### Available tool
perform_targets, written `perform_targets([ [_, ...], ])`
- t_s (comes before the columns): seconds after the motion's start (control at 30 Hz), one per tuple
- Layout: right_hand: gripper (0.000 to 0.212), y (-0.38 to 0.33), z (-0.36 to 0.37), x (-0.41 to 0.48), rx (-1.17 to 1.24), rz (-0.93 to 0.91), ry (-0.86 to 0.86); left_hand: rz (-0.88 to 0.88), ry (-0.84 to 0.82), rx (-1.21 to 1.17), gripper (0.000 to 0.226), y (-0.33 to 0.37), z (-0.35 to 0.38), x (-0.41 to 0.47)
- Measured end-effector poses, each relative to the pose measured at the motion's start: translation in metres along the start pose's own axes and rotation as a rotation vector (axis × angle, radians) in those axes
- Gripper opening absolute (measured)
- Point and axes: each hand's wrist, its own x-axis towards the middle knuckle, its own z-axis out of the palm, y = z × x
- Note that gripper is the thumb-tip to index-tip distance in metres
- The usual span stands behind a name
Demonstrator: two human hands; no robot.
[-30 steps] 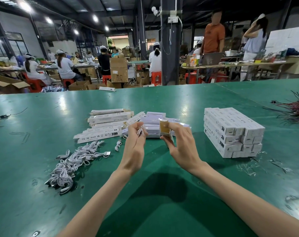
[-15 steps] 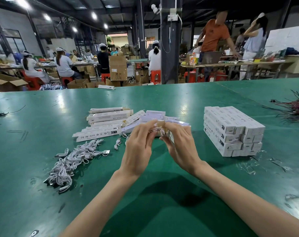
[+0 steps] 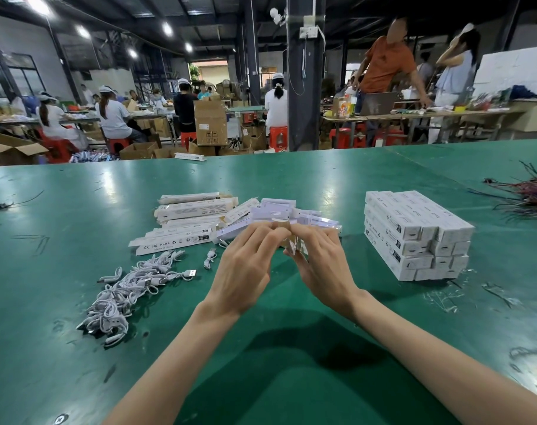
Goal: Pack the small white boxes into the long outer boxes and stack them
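Green table (image 3: 77, 210), hands (image 3: 245, 271) (image 3: 325, 271) pinching small box (image 3: 294, 247) upright

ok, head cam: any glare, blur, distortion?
Head view: ceiling lamps leave glare patches on the green table; the small item pinched between left hand and right hand is blurred; the stacked white boxes are sharp; wide-angle lens leans the left-side uprights.
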Motion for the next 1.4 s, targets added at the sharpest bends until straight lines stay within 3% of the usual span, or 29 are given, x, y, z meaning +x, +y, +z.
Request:
perform_targets([
  [0.17, 0.062, -0.002, 0.0, -0.002, 0.017, -0.006, -0.019, -0.046, -0.096, -0.021, 0.068, 0.001, -0.001, 0.0],
  [0.3, 0.058, -0.003, 0.0, -0.002, 0.043, -0.009, -0.032, -0.058, -0.063, -0.006, 0.061, 0.001, -0.002, 0.001],
  [0.47, 0.049, -0.003, 0.0, 0.0, 0.054, -0.006, -0.009, -0.165, 0.044, -0.112, 0.018, 0.006, -0.003, 0.004],
  [0.57, 0.047, -0.002, 0.002, -0.001, 0.059, -0.017, -0.004, -0.2, 0.053, -0.095, 0.006, 0.007, -0.003, 0.003],
  [0.77, 0.044, 0.002, 0.004, -0.005, 0.077, 0.003, -0.012, -0.236, 0.04, -0.142, 0.004, 0.008, 0.001, 0.0],
  [0.9, 0.034, 0.004, 0.001, -0.005, 0.074, 0.027, -0.003, -0.246, 0.013, -0.188, 0.025, 0.012, 0.003, -0.002],
  [1.1, 0.051, 0.004, 0.004, -0.004, 0.066, 0.04, -0.007, -0.277, 0.083, -0.196, 0.016, 0.007, 0.007, -0.001],
  [1.4, 0.052, 0.0, 0.004, -0.004, 0.072, -0.004, -0.065, -0.339, 0.097, -0.164, 0.014, 0.004, 0.005, -0.002],
])
